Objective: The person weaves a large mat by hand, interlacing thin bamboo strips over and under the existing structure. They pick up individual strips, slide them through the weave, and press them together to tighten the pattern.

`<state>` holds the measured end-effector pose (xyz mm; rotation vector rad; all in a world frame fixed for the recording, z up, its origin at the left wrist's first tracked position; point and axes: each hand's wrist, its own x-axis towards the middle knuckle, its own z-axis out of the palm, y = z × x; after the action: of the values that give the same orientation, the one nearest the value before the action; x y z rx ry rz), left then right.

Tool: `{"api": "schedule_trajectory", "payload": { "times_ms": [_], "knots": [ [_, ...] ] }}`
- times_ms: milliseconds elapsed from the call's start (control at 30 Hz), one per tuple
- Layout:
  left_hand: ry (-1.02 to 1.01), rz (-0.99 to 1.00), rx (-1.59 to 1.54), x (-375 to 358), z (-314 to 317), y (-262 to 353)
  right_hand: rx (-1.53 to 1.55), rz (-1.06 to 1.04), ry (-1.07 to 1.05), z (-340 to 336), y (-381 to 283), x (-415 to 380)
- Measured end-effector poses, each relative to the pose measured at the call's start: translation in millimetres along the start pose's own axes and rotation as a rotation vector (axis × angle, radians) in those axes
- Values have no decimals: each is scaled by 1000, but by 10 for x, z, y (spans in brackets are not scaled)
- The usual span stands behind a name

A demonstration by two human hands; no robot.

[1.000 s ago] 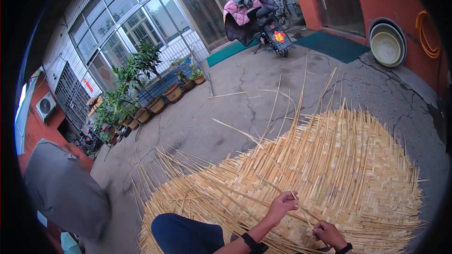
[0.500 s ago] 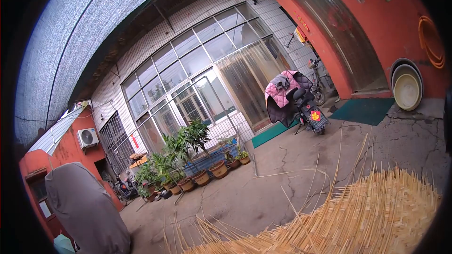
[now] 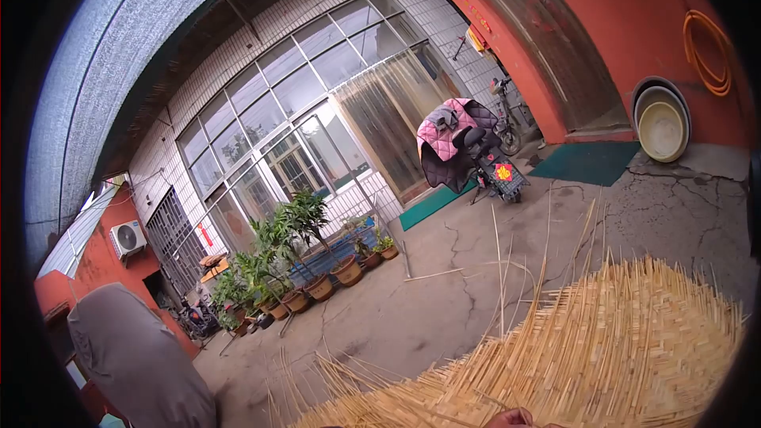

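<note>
A large woven mat of pale bamboo-like strips (image 3: 610, 341) fills the lower right of the head view. Its body has a tight slanting weave, while long loose strip ends stick out along the far and left edges. At the bottom edge of the picture, what looks like my right hand (image 3: 509, 418) shows only its curled fingers, over the near part of the mat. The frame cuts off the rest of that hand, and whatever the fingers pinch is hidden. My left hand is not in view.
Cracked concrete (image 3: 412, 313) lies beyond the mat. Potted plants (image 3: 317, 285) line the windowed wall. A scooter with a pink quilted cover (image 3: 448, 131) stands near green mats (image 3: 587, 162). Basins (image 3: 663, 131) lean on the red wall; a grey covered object (image 3: 139, 357) stands left.
The view has shifted, so the yard sits further left and slightly higher and more of the mat shows. Curled fingers have come into view at the bottom edge.
</note>
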<state>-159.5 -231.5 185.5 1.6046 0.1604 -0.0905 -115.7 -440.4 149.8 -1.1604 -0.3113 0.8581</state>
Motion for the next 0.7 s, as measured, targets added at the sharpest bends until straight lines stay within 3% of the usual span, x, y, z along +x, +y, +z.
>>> {"api": "schedule_trajectory", "payload": {
  "times_ms": [33, 67, 133, 233, 333, 433, 567, 700],
  "knots": [
    [-112, 20, 39, 5, -131, -74, 114, 68, -74, -32, -11, -28],
    [-289, -15, -179, 94, -266, -236, 236, 133, -139, -44, 7, -31],
    [-238, 4, -195, 43, -168, -117, 329, 99, -237, -63, 175, 44],
    [-119, -73, -226, 52, -81, -130, 444, 149, -207, -113, 253, 144],
    [-18, -165, -155, 100, -85, -241, 63, -65, 47, -107, 285, 179],
    [-11, -213, -121, 158, -67, -322, -156, -87, 167, -48, 288, 174],
    [-88, -161, -89, 211, -13, -290, -99, -107, 263, -31, 339, 184],
    [359, -25, -33, 239, 234, -249, -105, 98, 199, -154, 340, 152]
  ]
}}
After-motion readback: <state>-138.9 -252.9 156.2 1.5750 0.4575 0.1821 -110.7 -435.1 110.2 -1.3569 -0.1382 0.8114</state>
